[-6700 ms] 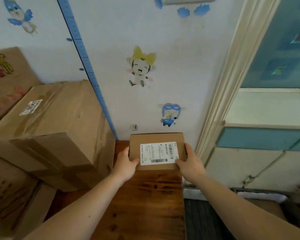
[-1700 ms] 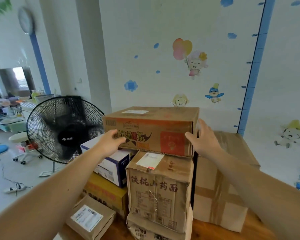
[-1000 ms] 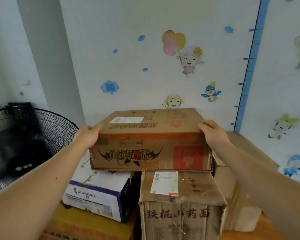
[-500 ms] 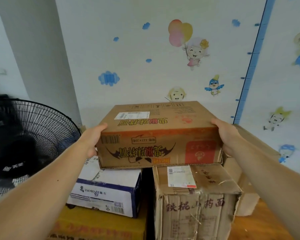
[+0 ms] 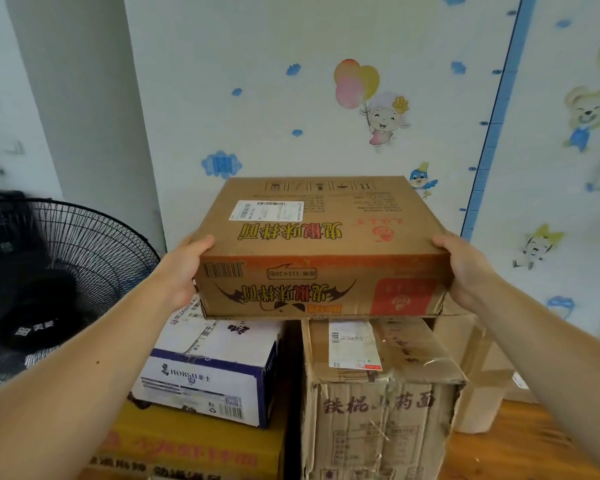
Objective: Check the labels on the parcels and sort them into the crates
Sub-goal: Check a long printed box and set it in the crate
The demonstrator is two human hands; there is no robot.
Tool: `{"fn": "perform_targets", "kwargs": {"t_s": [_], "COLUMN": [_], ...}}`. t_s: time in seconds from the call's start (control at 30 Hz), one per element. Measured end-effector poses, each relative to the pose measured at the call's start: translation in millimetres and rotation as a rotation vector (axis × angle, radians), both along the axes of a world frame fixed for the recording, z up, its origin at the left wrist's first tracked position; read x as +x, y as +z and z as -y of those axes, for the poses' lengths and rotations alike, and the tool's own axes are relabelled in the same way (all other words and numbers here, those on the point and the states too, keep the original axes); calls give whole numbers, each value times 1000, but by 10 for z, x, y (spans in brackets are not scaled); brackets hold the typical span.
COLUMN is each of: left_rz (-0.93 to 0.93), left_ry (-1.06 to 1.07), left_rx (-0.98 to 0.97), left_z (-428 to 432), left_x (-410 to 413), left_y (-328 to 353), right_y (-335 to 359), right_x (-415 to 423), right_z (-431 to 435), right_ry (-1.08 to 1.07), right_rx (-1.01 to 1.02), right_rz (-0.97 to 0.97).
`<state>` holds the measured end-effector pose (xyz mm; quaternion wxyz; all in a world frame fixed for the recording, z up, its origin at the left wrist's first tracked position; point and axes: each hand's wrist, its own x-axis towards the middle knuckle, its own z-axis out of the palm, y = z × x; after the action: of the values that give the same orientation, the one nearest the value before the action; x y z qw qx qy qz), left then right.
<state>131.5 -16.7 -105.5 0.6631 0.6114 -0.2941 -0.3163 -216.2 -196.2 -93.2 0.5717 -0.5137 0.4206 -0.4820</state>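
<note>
A flat brown cardboard parcel (image 5: 321,251) with upside-down yellow print is held up in front of me, above the stack. Its top is tilted toward me, and a white shipping label (image 5: 266,210) shows on it at the rear left. My left hand (image 5: 182,268) grips the parcel's left end, thumb on the top edge. My right hand (image 5: 463,268) grips its right end the same way. No crates are in view.
Under the parcel stand a white and blue box (image 5: 208,368), a yellow box (image 5: 194,445) below it, and a taped brown carton (image 5: 381,403) with its own label. Another brown box (image 5: 478,362) sits at right on a wooden surface (image 5: 520,445). A black fan (image 5: 49,278) stands left.
Both hands took hold of the parcel's ends on the stack, then lifted it and tilted its top toward me, so the label shows more plainly. My view has come closer.
</note>
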Motion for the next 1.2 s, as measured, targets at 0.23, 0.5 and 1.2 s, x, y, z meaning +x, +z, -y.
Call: {"fn": "perform_targets", "kwargs": {"t_s": [0.23, 0.5, 1.2], "left_rz": [73, 122, 172], "left_ry": [-13, -94, 11], "left_rx": [-174, -104, -149], "left_z": [-134, -339, -710], "left_x": [-576, -1550, -2836], "left_y": [253, 316, 278], "right_y": [149, 179, 265], "right_x": [-723, -1807, -2847], "right_z": [27, -55, -806], "right_ry": [96, 188, -73], "right_rx": [-115, -168, -221], "right_rz": [-20, -139, -268]}}
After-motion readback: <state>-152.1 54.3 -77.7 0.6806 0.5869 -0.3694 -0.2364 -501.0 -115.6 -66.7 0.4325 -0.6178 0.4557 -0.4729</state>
